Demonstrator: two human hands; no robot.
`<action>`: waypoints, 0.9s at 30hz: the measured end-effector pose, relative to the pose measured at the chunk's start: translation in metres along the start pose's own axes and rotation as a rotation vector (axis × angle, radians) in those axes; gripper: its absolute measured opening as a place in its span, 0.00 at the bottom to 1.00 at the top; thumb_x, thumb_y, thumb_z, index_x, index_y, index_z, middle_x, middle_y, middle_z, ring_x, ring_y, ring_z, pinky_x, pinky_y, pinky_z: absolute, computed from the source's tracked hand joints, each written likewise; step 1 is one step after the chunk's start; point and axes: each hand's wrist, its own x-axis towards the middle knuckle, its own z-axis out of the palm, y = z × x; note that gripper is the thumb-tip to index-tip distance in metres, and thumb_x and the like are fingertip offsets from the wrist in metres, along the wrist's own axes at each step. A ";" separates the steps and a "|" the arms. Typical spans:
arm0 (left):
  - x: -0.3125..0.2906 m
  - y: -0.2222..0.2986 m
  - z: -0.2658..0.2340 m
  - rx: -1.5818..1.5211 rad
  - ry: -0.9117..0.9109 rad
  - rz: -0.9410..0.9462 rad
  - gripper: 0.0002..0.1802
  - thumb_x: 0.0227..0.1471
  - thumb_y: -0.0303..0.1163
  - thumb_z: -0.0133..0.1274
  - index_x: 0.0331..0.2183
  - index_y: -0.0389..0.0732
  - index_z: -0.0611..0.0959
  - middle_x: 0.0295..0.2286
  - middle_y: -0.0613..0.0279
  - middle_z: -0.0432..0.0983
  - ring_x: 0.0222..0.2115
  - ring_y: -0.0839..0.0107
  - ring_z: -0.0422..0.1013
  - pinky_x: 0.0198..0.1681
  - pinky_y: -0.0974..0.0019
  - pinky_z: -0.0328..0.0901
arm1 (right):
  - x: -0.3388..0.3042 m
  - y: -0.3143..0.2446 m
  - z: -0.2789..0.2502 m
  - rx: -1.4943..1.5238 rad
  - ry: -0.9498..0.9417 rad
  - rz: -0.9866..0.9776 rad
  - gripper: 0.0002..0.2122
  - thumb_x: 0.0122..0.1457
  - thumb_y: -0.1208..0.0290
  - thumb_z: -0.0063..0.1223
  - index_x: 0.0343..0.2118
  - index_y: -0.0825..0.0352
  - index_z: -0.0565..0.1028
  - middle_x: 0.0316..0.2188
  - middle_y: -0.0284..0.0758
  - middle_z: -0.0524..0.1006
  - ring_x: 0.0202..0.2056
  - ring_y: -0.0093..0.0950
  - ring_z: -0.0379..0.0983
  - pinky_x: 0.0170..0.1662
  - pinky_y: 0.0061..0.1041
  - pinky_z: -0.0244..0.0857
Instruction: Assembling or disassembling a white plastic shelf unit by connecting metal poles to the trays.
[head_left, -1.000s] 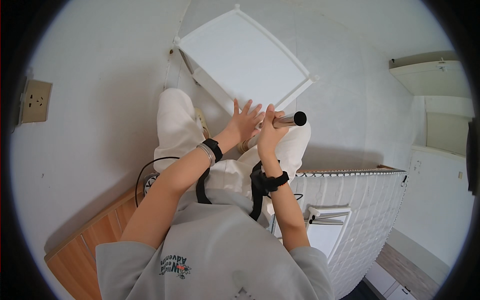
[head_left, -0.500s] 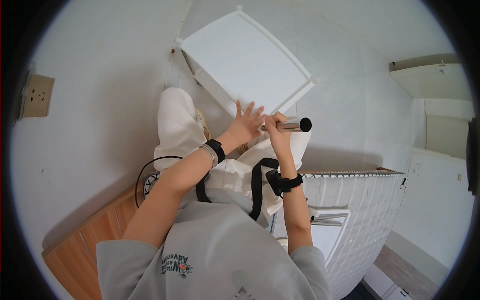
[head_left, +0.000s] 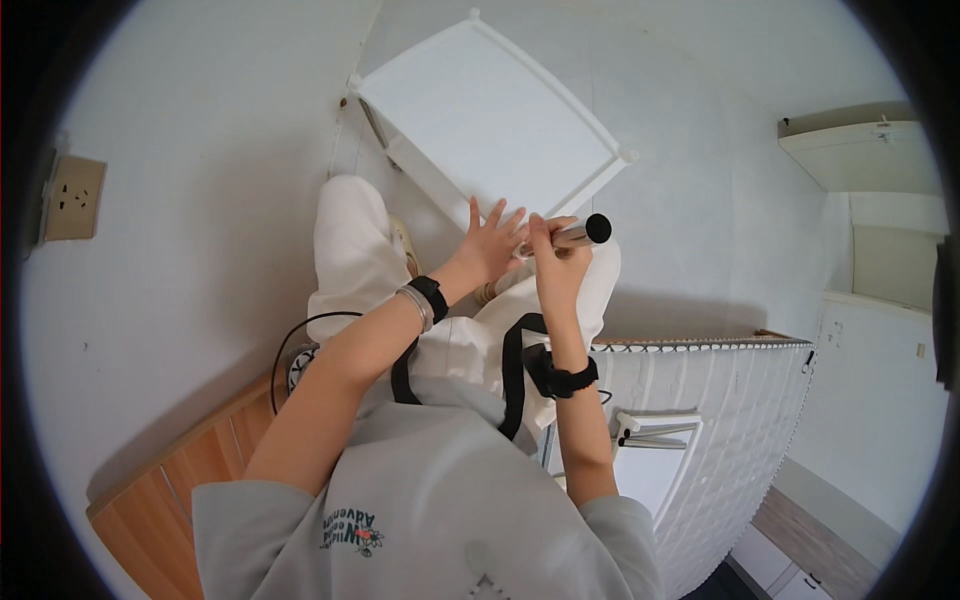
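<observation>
A white shelf unit (head_left: 490,105) with a flat rectangular top and small corner knobs stands ahead of me, one corner toward me. My left hand (head_left: 490,250) lies with its fingers spread on that near corner. Wrapped round a shiny metal tube (head_left: 571,238), my right hand (head_left: 562,272) is just right of the left one. The tube's black-capped end points up and to the right. Its lower end is at the shelf's near corner, mostly hidden by my hands, so I cannot tell how it sits there.
To my right, a bed-like surface with a pale quilted cover (head_left: 720,400) holds a white panel (head_left: 650,460) with metal tubes on it. A wall socket (head_left: 75,197) is at the left, above a wooden headboard-like panel (head_left: 190,490). A white cabinet (head_left: 860,155) is at the far right.
My right hand has turned round the tube, and the tube's black end has shifted left and slightly up. My left hand stays on the shelf corner.
</observation>
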 end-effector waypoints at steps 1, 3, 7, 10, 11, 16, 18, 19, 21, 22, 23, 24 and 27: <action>0.000 0.001 -0.002 -0.001 -0.001 0.004 0.33 0.44 0.46 0.47 0.53 0.53 0.59 0.53 0.61 0.53 0.55 0.51 0.47 0.48 0.26 0.38 | -0.002 -0.001 0.005 -0.001 0.004 0.001 0.12 0.52 0.76 0.51 0.15 0.68 0.63 0.13 0.29 0.66 0.14 0.15 0.58 0.19 0.15 0.54; -0.001 0.001 -0.006 0.037 -0.042 -0.007 0.34 0.45 0.51 0.48 0.52 0.49 0.61 0.54 0.63 0.51 0.56 0.53 0.43 0.50 0.29 0.37 | -0.003 -0.001 0.013 0.039 0.166 0.041 0.15 0.52 0.75 0.51 0.13 0.67 0.61 0.12 0.24 0.60 0.15 0.13 0.51 0.17 0.16 0.45; -0.003 -0.001 -0.008 0.026 -0.055 0.010 0.34 0.45 0.51 0.48 0.52 0.49 0.61 0.54 0.63 0.51 0.56 0.53 0.43 0.51 0.29 0.37 | -0.002 0.003 0.014 0.022 0.200 0.045 0.13 0.52 0.77 0.50 0.14 0.67 0.62 0.09 0.27 0.62 0.13 0.14 0.57 0.17 0.15 0.52; -0.002 0.001 -0.013 0.001 -0.104 0.004 0.34 0.45 0.50 0.48 0.52 0.49 0.62 0.54 0.63 0.51 0.56 0.53 0.42 0.51 0.30 0.37 | 0.002 0.005 0.004 0.044 0.171 -0.064 0.14 0.53 0.78 0.48 0.13 0.65 0.60 0.09 0.26 0.60 0.13 0.14 0.54 0.18 0.14 0.51; -0.003 0.001 -0.014 -0.023 -0.097 0.004 0.34 0.45 0.50 0.48 0.52 0.48 0.62 0.54 0.63 0.51 0.56 0.54 0.43 0.51 0.30 0.37 | 0.004 -0.006 0.002 0.076 0.158 -0.007 0.14 0.52 0.78 0.47 0.13 0.65 0.59 0.09 0.26 0.60 0.13 0.15 0.53 0.18 0.14 0.51; -0.005 -0.001 -0.003 -0.068 0.056 0.024 0.35 0.41 0.48 0.52 0.51 0.49 0.64 0.54 0.63 0.52 0.55 0.52 0.46 0.49 0.27 0.39 | 0.019 -0.007 -0.016 0.177 0.007 0.047 0.13 0.50 0.81 0.44 0.12 0.65 0.57 0.09 0.28 0.58 0.13 0.17 0.51 0.19 0.17 0.49; -0.003 -0.001 -0.003 -0.103 0.073 0.018 0.36 0.40 0.47 0.53 0.51 0.49 0.63 0.54 0.62 0.52 0.55 0.52 0.46 0.49 0.27 0.38 | 0.022 -0.007 -0.020 0.169 -0.020 0.069 0.13 0.50 0.81 0.44 0.12 0.65 0.57 0.09 0.28 0.58 0.13 0.17 0.52 0.19 0.17 0.48; -0.003 -0.001 -0.003 -0.103 0.074 0.019 0.36 0.40 0.47 0.53 0.51 0.49 0.63 0.54 0.62 0.52 0.55 0.52 0.46 0.49 0.27 0.38 | 0.024 -0.007 -0.021 0.162 -0.047 0.091 0.13 0.49 0.81 0.45 0.12 0.65 0.57 0.09 0.29 0.58 0.13 0.17 0.52 0.19 0.17 0.48; -0.004 0.000 -0.003 -0.108 0.039 0.010 0.36 0.40 0.47 0.53 0.51 0.49 0.63 0.54 0.62 0.53 0.55 0.51 0.46 0.49 0.26 0.38 | 0.024 -0.007 -0.022 0.150 -0.079 0.102 0.13 0.49 0.80 0.46 0.12 0.65 0.58 0.09 0.28 0.59 0.13 0.16 0.52 0.19 0.17 0.48; -0.004 0.001 -0.005 -0.108 0.038 0.010 0.36 0.40 0.47 0.53 0.51 0.49 0.63 0.54 0.62 0.53 0.55 0.51 0.46 0.49 0.26 0.38 | 0.024 -0.007 -0.023 0.136 -0.110 0.115 0.13 0.49 0.79 0.47 0.12 0.65 0.58 0.09 0.28 0.59 0.13 0.16 0.53 0.19 0.17 0.48; -0.004 0.002 -0.006 -0.100 0.016 0.005 0.35 0.41 0.47 0.52 0.51 0.48 0.63 0.54 0.62 0.52 0.55 0.52 0.45 0.50 0.27 0.37 | 0.021 -0.006 -0.021 0.136 -0.110 0.115 0.13 0.49 0.79 0.47 0.12 0.65 0.58 0.09 0.28 0.59 0.13 0.16 0.53 0.19 0.17 0.48; -0.004 0.003 -0.008 -0.092 -0.007 -0.001 0.33 0.42 0.47 0.51 0.51 0.47 0.64 0.54 0.61 0.52 0.55 0.53 0.44 0.50 0.28 0.36 | 0.017 -0.003 -0.018 0.020 -0.144 0.061 0.13 0.49 0.78 0.48 0.12 0.65 0.59 0.09 0.28 0.59 0.14 0.16 0.53 0.18 0.16 0.47; -0.007 0.002 -0.011 -0.092 -0.015 0.017 0.33 0.43 0.47 0.52 0.50 0.48 0.64 0.54 0.62 0.51 0.56 0.52 0.44 0.50 0.28 0.36 | 0.014 0.014 -0.022 -0.090 -0.231 0.020 0.13 0.50 0.77 0.50 0.12 0.67 0.61 0.11 0.26 0.61 0.15 0.15 0.54 0.18 0.17 0.48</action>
